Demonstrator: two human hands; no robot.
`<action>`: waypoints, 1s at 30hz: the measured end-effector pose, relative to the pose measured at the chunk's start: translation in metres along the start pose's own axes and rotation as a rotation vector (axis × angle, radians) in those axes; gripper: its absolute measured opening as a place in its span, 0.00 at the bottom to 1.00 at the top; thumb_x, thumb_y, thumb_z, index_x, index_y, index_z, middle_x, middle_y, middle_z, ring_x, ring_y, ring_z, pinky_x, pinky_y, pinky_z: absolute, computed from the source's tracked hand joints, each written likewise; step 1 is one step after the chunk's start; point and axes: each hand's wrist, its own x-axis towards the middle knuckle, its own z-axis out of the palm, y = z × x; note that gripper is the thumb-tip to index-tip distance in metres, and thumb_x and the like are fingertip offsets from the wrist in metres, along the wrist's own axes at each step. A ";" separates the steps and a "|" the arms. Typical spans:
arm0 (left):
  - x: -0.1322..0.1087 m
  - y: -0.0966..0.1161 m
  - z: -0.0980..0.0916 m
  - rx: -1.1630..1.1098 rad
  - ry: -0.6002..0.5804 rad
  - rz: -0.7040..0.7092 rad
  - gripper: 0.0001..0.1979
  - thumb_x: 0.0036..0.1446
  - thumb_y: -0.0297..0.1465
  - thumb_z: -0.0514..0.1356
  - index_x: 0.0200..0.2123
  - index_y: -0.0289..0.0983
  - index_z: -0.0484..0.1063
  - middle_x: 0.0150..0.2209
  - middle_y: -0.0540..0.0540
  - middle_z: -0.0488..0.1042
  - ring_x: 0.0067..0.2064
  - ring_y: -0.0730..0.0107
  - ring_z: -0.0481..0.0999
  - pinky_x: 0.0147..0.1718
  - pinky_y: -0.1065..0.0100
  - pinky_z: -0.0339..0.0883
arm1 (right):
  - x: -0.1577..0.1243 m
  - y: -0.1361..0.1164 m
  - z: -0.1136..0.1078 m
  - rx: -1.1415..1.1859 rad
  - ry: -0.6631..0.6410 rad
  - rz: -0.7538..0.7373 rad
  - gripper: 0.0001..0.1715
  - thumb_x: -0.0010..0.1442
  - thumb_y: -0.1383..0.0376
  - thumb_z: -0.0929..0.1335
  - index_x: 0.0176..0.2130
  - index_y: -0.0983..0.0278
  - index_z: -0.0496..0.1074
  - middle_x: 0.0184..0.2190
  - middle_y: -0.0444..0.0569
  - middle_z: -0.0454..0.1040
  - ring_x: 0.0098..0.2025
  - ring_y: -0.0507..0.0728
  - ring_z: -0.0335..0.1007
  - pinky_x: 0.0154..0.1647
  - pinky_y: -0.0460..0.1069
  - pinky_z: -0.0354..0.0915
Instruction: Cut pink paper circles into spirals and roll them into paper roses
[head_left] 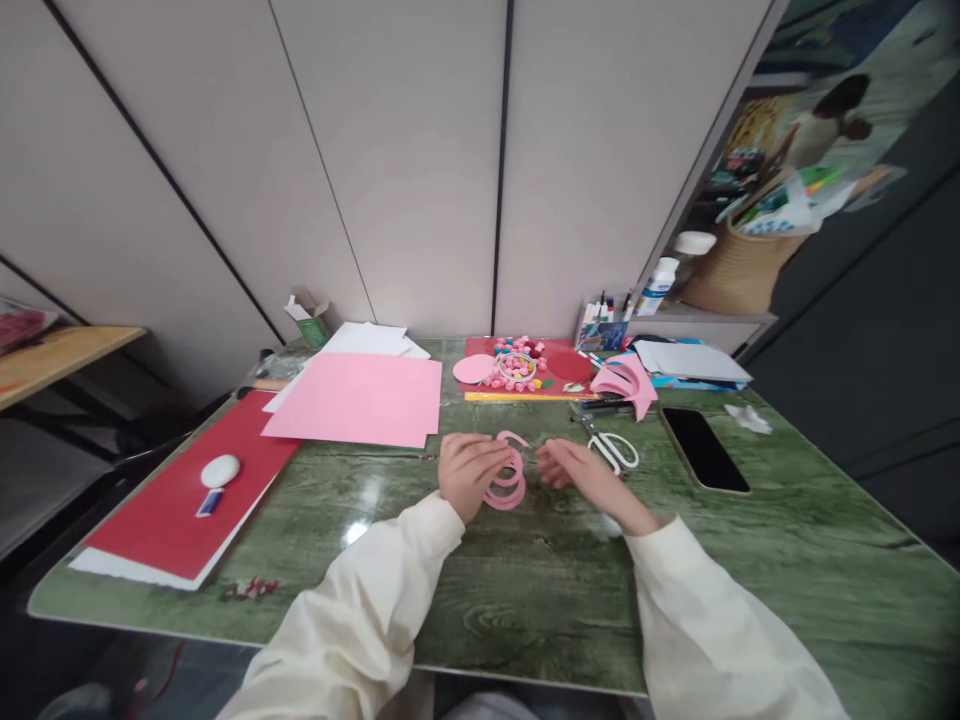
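Note:
My left hand (470,470) has its fingers closed on a pink paper spiral (507,497), whose coils show to the right of the fingers. My right hand (574,470) is just right of the spiral, apart from it, with fingers extended and nothing visible in them. White-handled scissors (613,450) lie beyond my right hand. Farther back, pink and coloured beads or small pieces (517,368) sit in and around a round dish on red paper, between a pink paper circle (474,369) and a red circle (570,366). Cut pink scraps (630,380) lie to their right.
Pink sheets (360,400) and a red sheet (202,490) with a white round object (220,471) and a glue stick (210,502) cover the left side. A phone (703,450) lies at right. Pens in a holder (601,325) stand at the wall; a yellow pencil (525,397) lies in front of the beads.

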 end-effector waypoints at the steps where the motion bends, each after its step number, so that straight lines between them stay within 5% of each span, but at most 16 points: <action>1: -0.003 -0.002 -0.002 0.042 -0.033 0.073 0.10 0.53 0.28 0.61 0.39 0.43 0.74 0.37 0.52 0.79 0.43 0.71 0.73 0.41 0.65 0.62 | -0.001 -0.003 0.009 0.103 -0.063 -0.005 0.30 0.63 0.49 0.50 0.39 0.64 0.69 0.32 0.53 0.76 0.32 0.57 0.74 0.35 0.53 0.68; 3: -0.008 -0.006 -0.005 0.108 -0.120 0.228 0.11 0.55 0.28 0.59 0.42 0.45 0.72 0.40 0.53 0.78 0.45 0.72 0.72 0.41 0.66 0.60 | -0.004 -0.006 0.026 0.294 -0.123 -0.015 0.35 0.62 0.46 0.47 0.40 0.64 0.68 0.30 0.52 0.77 0.30 0.56 0.75 0.33 0.52 0.69; 6: -0.012 -0.008 -0.007 0.136 -0.244 0.361 0.13 0.56 0.26 0.57 0.45 0.44 0.70 0.43 0.53 0.77 0.47 0.73 0.71 0.43 0.66 0.58 | -0.006 -0.004 0.040 0.572 -0.110 -0.021 0.25 0.57 0.46 0.60 0.41 0.63 0.68 0.34 0.50 0.76 0.33 0.55 0.75 0.36 0.51 0.70; 11: -0.010 -0.008 -0.002 0.007 -0.366 0.268 0.08 0.54 0.31 0.60 0.39 0.44 0.73 0.41 0.52 0.78 0.45 0.70 0.73 0.41 0.66 0.61 | 0.000 0.007 0.038 0.677 -0.030 0.006 0.19 0.49 0.57 0.71 0.39 0.63 0.68 0.30 0.45 0.75 0.29 0.51 0.72 0.33 0.46 0.68; 13: -0.008 -0.006 -0.001 -0.105 -0.386 0.086 0.06 0.50 0.35 0.62 0.33 0.42 0.74 0.40 0.49 0.78 0.46 0.66 0.73 0.43 0.64 0.63 | 0.003 0.011 0.037 0.659 -0.003 0.005 0.17 0.49 0.59 0.71 0.38 0.64 0.68 0.27 0.44 0.75 0.27 0.50 0.71 0.30 0.45 0.67; 18: -0.008 -0.002 0.003 -0.444 -0.340 -0.819 0.20 0.44 0.35 0.66 0.41 0.36 0.68 0.47 0.38 0.71 0.46 0.62 0.72 0.38 0.63 0.68 | 0.007 0.016 0.044 0.570 0.010 -0.012 0.14 0.48 0.62 0.71 0.36 0.65 0.70 0.23 0.43 0.74 0.23 0.50 0.69 0.25 0.44 0.65; 20: -0.009 -0.003 0.005 -0.631 -0.414 -1.035 0.23 0.41 0.33 0.67 0.42 0.34 0.66 0.44 0.40 0.72 0.41 0.65 0.74 0.36 0.65 0.69 | 0.005 0.014 0.046 0.551 -0.002 -0.016 0.14 0.48 0.62 0.71 0.36 0.65 0.70 0.25 0.44 0.75 0.25 0.51 0.70 0.26 0.45 0.65; 23: -0.010 -0.004 0.009 -0.773 -0.487 -1.136 0.16 0.41 0.31 0.66 0.36 0.32 0.71 0.35 0.44 0.75 0.34 0.69 0.74 0.36 0.67 0.68 | 0.002 0.010 0.046 0.538 -0.033 -0.024 0.15 0.49 0.62 0.71 0.38 0.64 0.70 0.27 0.45 0.76 0.28 0.52 0.71 0.30 0.46 0.67; 30: -0.011 -0.004 0.010 -0.840 -0.404 -1.251 0.12 0.40 0.31 0.66 0.30 0.32 0.73 0.29 0.46 0.77 0.30 0.71 0.75 0.32 0.69 0.67 | -0.001 0.008 0.037 0.666 -0.077 0.064 0.16 0.56 0.56 0.65 0.41 0.64 0.69 0.31 0.48 0.75 0.30 0.53 0.73 0.32 0.48 0.68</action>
